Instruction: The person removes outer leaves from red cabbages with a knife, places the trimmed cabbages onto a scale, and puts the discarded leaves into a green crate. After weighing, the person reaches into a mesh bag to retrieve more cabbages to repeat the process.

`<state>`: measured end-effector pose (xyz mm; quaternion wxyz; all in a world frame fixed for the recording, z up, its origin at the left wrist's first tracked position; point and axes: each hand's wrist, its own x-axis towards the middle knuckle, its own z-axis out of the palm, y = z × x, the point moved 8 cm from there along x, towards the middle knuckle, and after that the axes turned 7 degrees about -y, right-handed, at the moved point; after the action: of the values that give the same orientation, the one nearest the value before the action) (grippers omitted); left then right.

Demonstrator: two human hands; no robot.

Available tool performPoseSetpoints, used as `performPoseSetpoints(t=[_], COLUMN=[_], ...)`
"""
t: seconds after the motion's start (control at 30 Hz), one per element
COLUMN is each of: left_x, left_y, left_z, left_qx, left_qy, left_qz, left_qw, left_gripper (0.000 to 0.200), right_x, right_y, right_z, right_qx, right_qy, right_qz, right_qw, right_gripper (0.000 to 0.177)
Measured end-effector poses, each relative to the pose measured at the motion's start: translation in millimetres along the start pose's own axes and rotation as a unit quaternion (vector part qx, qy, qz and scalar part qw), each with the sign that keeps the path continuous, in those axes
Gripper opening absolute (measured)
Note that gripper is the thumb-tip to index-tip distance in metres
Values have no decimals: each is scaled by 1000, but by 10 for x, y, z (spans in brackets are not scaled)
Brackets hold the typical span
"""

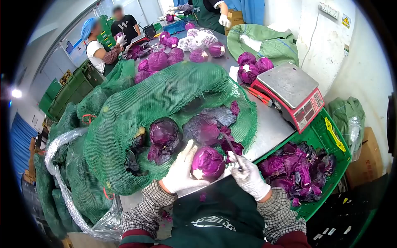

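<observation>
My gloved left hand [180, 170] cups the left side of a trimmed red cabbage [208, 164], its pale cut stem facing me. In my gloved right hand [249, 177] is a knife [232, 148], its thin blade pointing up and away, just right of the cabbage. Beyond my hands lies a green mesh sack [161, 89] on the metal table [271, 126]. On the mesh sit a darker, untrimmed red cabbage [164, 132] and loose outer leaves [209, 124].
A green crate [308, 213] of leaf scraps [300, 167] stands at right, below a red scale [289, 91]. Orange-handled scissors [259, 96] lie beside the scale. More cabbages [158, 60] are farther back. Full mesh sacks [82, 165] crowd the left. Co-workers [97, 49] stand around the far end.
</observation>
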<state>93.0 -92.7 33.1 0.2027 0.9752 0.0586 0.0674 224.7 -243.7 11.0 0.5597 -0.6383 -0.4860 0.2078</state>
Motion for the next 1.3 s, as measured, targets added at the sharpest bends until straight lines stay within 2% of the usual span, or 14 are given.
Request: performPoseSetpoints(t=[0.1,0.17,0.2,0.3,0.4,0.6,0.7,0.77,0.9,1.03,1.1,1.2,1.27,1.3], left_x=[37,92,136,307,450,575,516,478,369,435,665,903,1039,1131], left_y=[162,82,41,-67,-100,-197,-565,-647,-843,-476,-172,350,219,294], left_z=[17,71,73,50,79,42,245,235,358,460,426,280,403,347], left_qx=[-33,-40,-27,-55,-50,-90,-314,-520,-634,-873,-941,-968,-836,-822], left_qy=[1,-19,-15,-63,-99,-141,-136,-68,26,56,-16,-185,-82,-75], left_qz=[33,8,13,0,2,-6,-90,-127,-128,-73,17,95,-24,-14], left_qw=[999,999,999,996,994,986,935,842,762,479,338,142,542,565], left_gripper=[125,125,122,118,114,113,105,94,83,77,78,78,74,74], right_x=[18,122,117,236,280,318,158,-45,-607,-1143,-1173,-1323,-1300,-1276], right_y=[-100,43,108,44,-54,-9,310,753,810,944,659,920,1054,1062], right_z=[261,261,290,179,232,2,-262,-492,-1069,-1800,-1948,-1960,-1876,-1848], right_qx=[-168,-104,-213,-80,-205,-136,-33,98,158,8,-287,-72,55,23], right_qy=[-4,-58,-58,-41,-12,6,75,140,233,308,247,274,282,250], right_qz=[-202,-64,-129,-60,-151,-142,-44,95,209,172,126,173,175,188], right_qw=[965,991,967,994,967,981,996,981,936,936,917,943,942,949], right_gripper=[47,44,44,45,38,14,15,16,14,18,31,42,39,38])
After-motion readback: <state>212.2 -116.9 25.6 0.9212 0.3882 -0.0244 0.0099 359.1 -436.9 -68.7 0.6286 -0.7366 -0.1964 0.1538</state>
